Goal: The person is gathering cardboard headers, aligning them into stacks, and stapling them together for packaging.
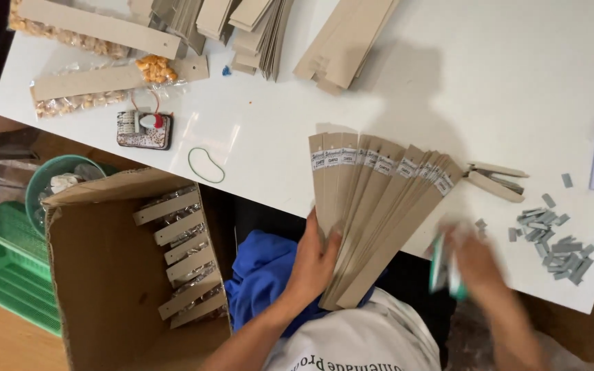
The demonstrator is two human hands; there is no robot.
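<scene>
At the edge of a white table (448,82), a left hand (315,257) grips a fan of brown cardboard strips (372,213) bearing small white labels (379,163). The blurred right hand (472,257) holds something green and white; its grip cannot be made out. A cardboard box (104,275) of packed strips sits left.

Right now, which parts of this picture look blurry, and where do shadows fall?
Head view: the right hand is smeared by motion blur, as is the greenish thing it holds; the left hand gripping the fanned cardboard strips is sharp. A soft shadow darkens the white table above the strips.

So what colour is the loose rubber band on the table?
Green; the rubber band shows best in the head view.
</scene>
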